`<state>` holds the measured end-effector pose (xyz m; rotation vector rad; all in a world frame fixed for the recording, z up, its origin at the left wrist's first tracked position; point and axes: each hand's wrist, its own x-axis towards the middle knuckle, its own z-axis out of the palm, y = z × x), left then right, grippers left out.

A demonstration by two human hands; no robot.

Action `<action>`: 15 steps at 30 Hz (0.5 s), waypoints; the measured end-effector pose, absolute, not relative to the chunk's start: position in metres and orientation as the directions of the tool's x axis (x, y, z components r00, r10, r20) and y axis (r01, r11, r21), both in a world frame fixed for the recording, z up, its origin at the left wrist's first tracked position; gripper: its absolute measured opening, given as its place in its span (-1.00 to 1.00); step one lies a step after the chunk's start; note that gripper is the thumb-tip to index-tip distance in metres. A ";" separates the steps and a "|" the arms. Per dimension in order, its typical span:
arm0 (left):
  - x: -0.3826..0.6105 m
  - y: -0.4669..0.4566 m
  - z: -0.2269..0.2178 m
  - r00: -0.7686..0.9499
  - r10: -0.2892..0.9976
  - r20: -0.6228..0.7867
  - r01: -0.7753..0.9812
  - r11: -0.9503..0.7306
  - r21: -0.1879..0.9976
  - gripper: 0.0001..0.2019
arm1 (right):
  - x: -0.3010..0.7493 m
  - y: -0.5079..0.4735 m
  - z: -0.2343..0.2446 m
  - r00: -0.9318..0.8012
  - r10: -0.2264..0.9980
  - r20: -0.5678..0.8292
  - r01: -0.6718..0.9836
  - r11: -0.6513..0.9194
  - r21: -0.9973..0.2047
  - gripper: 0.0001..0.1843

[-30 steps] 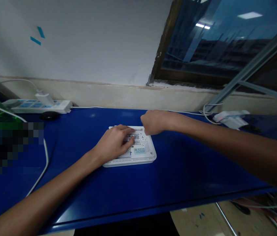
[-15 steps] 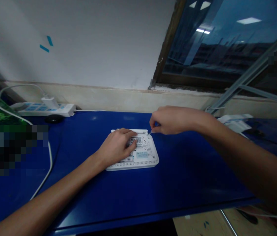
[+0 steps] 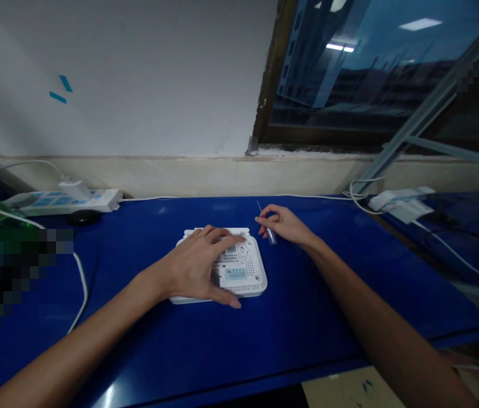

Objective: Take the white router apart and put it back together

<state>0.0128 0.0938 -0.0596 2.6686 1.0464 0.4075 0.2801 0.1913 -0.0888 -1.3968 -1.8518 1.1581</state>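
Observation:
A white router [image 3: 243, 279] lies upside down on the desk, showing its perforated underside and a pale blue label. My left hand [image 3: 192, 266] rests spread across it, fingers gripping its far and near edges and hiding much of the surface. My right hand [image 3: 285, 223] is just right of the router, apart from it. Its fingers pinch a thin pin tool [image 3: 270, 233] with a translucent bluish handle, and the fine metal tip points up and away.
The blue desk [image 3: 328, 283] runs under everything. A white power strip [image 3: 63, 202] with a plugged-in charger lies at the back left, white cables run along the wall, and a white adapter [image 3: 401, 199] sits at the back right. A window stands above.
My right hand has drawn back and down to the right of the router, with the pin tool now visible upright. My left hand has shifted toward the router's near edge.

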 end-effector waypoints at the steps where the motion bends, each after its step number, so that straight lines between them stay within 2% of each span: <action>1: 0.016 0.093 -0.058 0.698 0.703 0.138 0.641 -0.699 0.317 0.04 | 0.281 0.192 -0.091 -0.299 0.953 -0.056 0.465 0.094 -0.880 -0.70; 5: 0.032 0.093 -0.055 0.666 0.744 0.057 0.708 -0.655 0.264 0.13 | 0.284 0.192 -0.093 -0.272 0.962 -0.020 0.441 0.106 -0.891 -0.74; 10: 0.049 0.101 -0.044 0.685 0.725 0.065 0.695 -0.678 0.238 0.05 | 0.286 0.190 -0.089 -0.274 0.962 -0.018 0.429 0.105 -0.897 -0.78; 13: 0.054 0.108 -0.028 0.681 0.725 0.101 0.678 -0.677 0.287 0.06 | 0.289 0.190 -0.086 -0.266 0.964 -0.013 0.445 0.110 -0.889 -0.82; 15: 0.057 0.111 -0.016 0.672 0.721 0.167 0.633 -0.677 0.375 0.10 | 0.293 0.191 -0.085 -0.259 0.966 -0.006 0.470 0.120 -0.875 -0.84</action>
